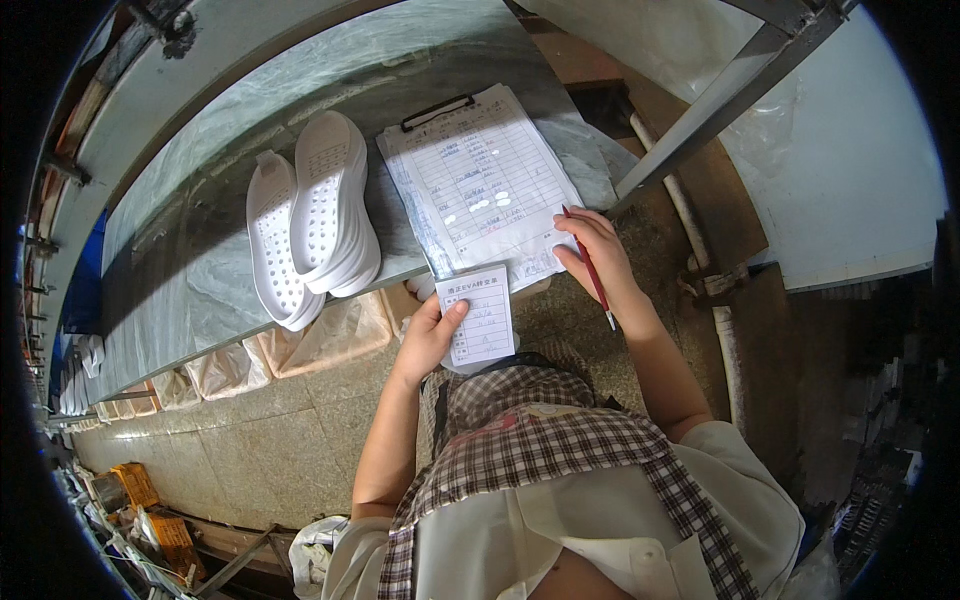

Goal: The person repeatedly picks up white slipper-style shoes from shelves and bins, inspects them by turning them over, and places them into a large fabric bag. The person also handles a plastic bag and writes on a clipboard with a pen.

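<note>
My left hand [428, 340] grips a small pad of printed slips [485, 322], its thumb pressed on the pad's front. Between the fingers of my right hand [606, 265] sits a dark red pen [588, 262], its tip pointing back toward me. That hand's fingertips are at the lower right corner of a stack of form sheets [480, 190], partly filled with handwriting. A black clip [437, 113] holds the sheets at their top edge. Two white shoe soles with rows of holes, a left sole [272, 240] and a right sole [335, 205], lie overlapping beside the sheets.
The grey marbled tabletop [180, 270] carries the soles and sheets. Under its front edge stand bins lined with clear plastic [325, 335]. A metal post [735, 100] rises at the table's right end, near a pipe [725, 350]. Orange crates [135, 485] are at the lower left.
</note>
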A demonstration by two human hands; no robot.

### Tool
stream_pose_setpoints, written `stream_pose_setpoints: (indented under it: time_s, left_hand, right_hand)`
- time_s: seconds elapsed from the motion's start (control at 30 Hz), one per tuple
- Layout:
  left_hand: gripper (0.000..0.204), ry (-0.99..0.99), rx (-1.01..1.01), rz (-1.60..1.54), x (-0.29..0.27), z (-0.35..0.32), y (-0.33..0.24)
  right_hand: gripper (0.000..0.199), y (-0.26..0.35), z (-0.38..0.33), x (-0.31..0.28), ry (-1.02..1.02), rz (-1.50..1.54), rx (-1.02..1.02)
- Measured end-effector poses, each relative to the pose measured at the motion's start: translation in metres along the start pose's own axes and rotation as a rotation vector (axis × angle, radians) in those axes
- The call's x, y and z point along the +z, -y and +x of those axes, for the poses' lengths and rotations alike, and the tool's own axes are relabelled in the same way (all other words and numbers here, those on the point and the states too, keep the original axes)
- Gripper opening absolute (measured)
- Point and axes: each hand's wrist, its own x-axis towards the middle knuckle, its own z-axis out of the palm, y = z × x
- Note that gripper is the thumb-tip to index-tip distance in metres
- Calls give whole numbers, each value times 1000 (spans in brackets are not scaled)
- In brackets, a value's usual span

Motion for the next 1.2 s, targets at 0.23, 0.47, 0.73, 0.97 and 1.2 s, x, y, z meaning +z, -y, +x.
stream_pose_setpoints:
  time_s: [0.23,0.47,0.73,0.97,1.2]
  left_hand:
    - [32,-17,-1,30,1,-3,3]
    - [29,-66,109,28,-3,-24,14]
    - [28,-182,148,-199,4,-62,3]
    - [34,-313,258,-403,28,-54,-23]
    - [38,-333,199,-291,26,-64,-33]
  right_hand:
    - [35,-1,-1,1,7,-27,-10]
    - [27,15,15,-12,-51,-119,-13]
    - [16,43,38,-21,-6,351,163]
    - [24,101,-4,11,513,737,105]
    - [27,72,12,9,102,928,255]
